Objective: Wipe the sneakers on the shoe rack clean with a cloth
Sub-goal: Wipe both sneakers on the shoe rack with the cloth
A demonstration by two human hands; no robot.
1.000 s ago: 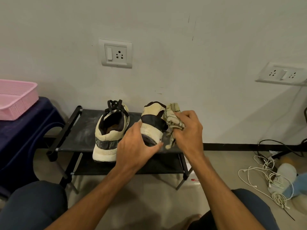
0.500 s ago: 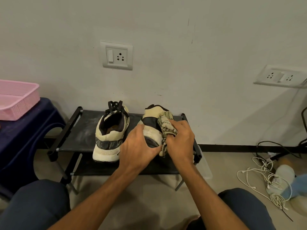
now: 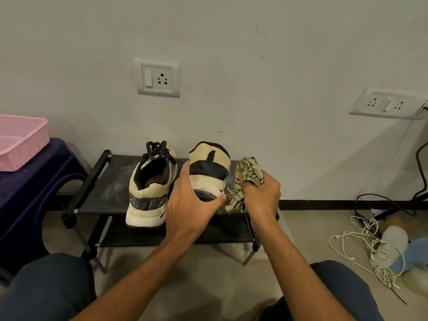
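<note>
Cream and black, the tipped-up sneaker point(image 3: 209, 174) is gripped at its sole by the left hand point(image 3: 192, 202) on the shoe rack point(image 3: 104, 188). A checked cloth point(image 3: 245, 177) is bunched in the clenched fingers point(image 3: 266, 184) of the right hand point(image 3: 264, 198), just beside the shoe. The shoe is best held steady while the cloth is pressed firmly along its side.

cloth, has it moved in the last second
Yes: the cloth in the right hand has shifted right, away from the right sneaker, toward the shoe rack's right end.
</note>
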